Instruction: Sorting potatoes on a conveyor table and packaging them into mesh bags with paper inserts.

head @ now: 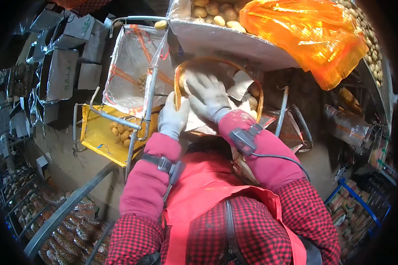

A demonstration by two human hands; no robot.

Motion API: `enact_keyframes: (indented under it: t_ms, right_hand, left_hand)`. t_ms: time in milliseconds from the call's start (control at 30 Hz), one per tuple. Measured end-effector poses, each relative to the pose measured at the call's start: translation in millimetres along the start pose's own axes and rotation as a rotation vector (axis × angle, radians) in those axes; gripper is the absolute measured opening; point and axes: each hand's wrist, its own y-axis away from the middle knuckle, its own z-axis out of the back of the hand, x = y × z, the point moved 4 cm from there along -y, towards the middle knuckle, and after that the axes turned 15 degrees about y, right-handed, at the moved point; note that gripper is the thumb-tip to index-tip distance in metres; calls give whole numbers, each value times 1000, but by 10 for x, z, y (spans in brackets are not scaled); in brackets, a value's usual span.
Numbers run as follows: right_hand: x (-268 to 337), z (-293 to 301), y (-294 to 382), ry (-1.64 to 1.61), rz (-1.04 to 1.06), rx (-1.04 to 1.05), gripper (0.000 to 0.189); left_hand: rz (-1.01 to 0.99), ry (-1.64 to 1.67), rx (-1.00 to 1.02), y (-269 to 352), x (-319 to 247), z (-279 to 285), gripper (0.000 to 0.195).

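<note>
Straight before me stands a round container with an orange rim (260, 99), holding potatoes (253, 102) partly covered by torn white paper (240, 86). My left hand (174, 114), in a pale knit glove, grips the rim at its left side, the thumb side towards the inside. My right hand (208, 96), gloved alike and slightly blurred, lies flat with spread fingers over the paper inside the container. Its palm is hidden, and nothing is seen held in it. A little of a potato shows just left of its fingers.
Behind the container is a bin wall (232, 46) with potatoes (219, 20) and an orange mesh bag (301, 36) over it. At left, metal frames (151, 89) hold a white mesh bag (122, 56) and a yellow bag (99, 132) with potatoes. A metal rail (69, 205) crosses lower left.
</note>
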Motion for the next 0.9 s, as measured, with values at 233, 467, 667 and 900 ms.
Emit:
enact_keyframes:
  t_ms: [233, 467, 667, 900]
  right_hand:
    - [-146, -67, 64, 7, -40, 125, 53]
    - [-44, -270, 93, -55, -68, 88, 58]
    - [-185, -269, 95, -23, -99, 70, 57]
    - [-48, -344, 93, 4, -61, 73, 57]
  left_hand:
    - [-159, 134, -53, 283, 24, 70, 31]
    - [-475, -135, 79, 706, -412, -62, 25]
    - [-415, 291, 72, 1069, -196, 214, 35]
    - [-275, 411, -183, 366, 136, 57, 47]
